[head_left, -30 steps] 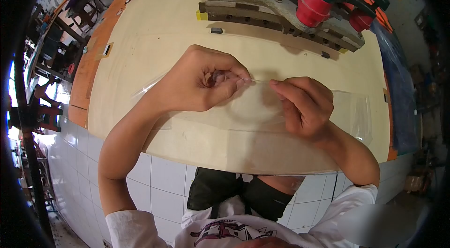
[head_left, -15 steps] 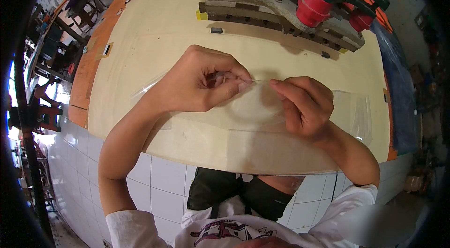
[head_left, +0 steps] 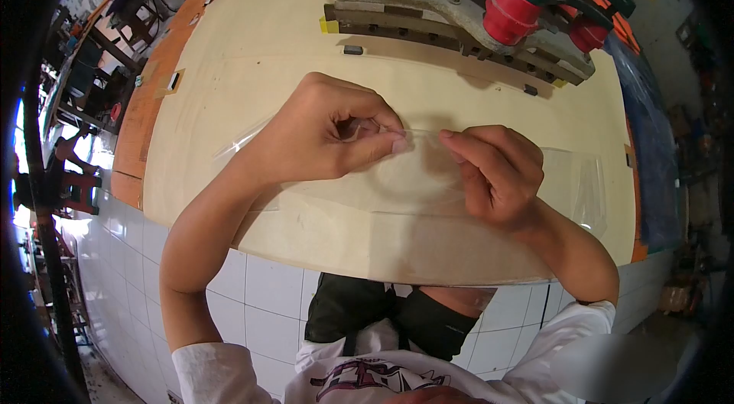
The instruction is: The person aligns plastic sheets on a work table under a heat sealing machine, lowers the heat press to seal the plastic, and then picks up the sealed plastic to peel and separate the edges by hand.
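Note:
A clear plastic sheet (head_left: 417,197) lies over the front of the pale tabletop, its glossy ends showing at both sides. My left hand (head_left: 336,129) pinches the sheet's upper edge between thumb and forefinger. A short way to its right, my right hand (head_left: 501,171) pinches the same edge, fingertips pointing left. Between the two pinches a small stretch of the see-through edge is raised a little off the table. Being transparent, the sheet's full outline is hard to make out.
A heavy green and grey metal press (head_left: 466,10) with red posts stands at the back right. Small dark blocks (head_left: 353,50) sit on the pale tabletop (head_left: 229,60) before it. A blue plastic sheet (head_left: 650,144) hangs at the right edge. White floor tiles show below.
The left thumb and forefinger have shifted very slightly on the sheet's edge, the fingertips drawing a little lower and closer. The right hand stays in place.

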Tool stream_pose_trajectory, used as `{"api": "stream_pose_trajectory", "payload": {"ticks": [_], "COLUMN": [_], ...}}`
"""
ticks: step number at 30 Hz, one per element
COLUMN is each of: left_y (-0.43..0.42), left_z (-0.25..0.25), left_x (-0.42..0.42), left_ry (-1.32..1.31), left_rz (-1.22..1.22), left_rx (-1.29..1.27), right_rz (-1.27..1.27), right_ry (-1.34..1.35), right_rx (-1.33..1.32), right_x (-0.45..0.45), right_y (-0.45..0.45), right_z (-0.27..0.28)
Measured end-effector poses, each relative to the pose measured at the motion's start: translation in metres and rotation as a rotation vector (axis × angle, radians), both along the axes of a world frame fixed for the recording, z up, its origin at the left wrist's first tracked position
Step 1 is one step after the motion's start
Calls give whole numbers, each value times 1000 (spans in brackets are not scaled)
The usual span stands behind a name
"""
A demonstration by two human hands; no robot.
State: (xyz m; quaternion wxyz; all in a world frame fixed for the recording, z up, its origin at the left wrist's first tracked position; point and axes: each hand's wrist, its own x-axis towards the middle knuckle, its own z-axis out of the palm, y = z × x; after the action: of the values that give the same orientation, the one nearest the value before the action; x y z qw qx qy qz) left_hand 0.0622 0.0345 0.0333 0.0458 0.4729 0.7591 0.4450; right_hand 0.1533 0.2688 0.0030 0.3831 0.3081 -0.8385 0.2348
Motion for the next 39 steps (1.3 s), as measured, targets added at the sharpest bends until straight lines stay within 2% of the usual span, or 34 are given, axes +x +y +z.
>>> {"api": "stream_pose_trajectory", "payload": {"ticks": [17, 19, 26, 28, 34, 39], "left_y": [0, 0, 0, 1, 1, 0], "left_z": [6, 0, 3, -2, 5, 3], "left_x": [5, 4, 4, 3, 4, 4], "left_ry": [11, 53, 56, 101, 172, 134], "left_rz": [71, 42, 41, 17, 36, 51], "left_rx": [-10, 65, 46, 132, 93, 86], "right_rz": [-18, -17, -9, -11, -2, -7], "right_ry": [12, 1, 22, 17, 9, 12], "right_rx": [6, 3, 1, 4, -6, -5], "right_x": [1, 1, -1, 0, 0, 0], "right_y": [-1, -2, -1, -1, 0, -1], "right_z": [1, 2, 1, 1, 1, 1]}}
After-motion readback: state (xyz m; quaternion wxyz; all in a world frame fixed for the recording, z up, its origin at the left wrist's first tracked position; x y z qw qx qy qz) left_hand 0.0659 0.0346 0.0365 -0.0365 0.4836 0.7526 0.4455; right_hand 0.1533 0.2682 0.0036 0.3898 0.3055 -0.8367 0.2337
